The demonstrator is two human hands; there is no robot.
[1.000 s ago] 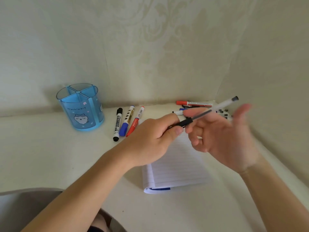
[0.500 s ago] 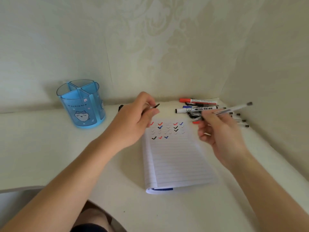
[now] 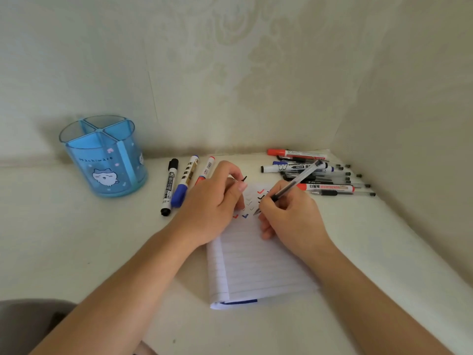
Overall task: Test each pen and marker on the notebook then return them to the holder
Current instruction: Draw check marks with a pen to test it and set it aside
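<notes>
Head view — pen (image 3: pixel 291 187) lowered, seemingly touching notebook (image 3: pixel 258 265).

Soft, even, dim daylight with faint shadows; wide-angle bending at the edges, mild overall softness, no glare.

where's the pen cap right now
In the head view the small black pen cap is pinched in the left hand, just above the top left of the notebook, right of the three markers lying by the blue holder.

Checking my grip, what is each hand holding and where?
Right hand holds the pen by its lower grip; left hand pinches its cap.
</notes>
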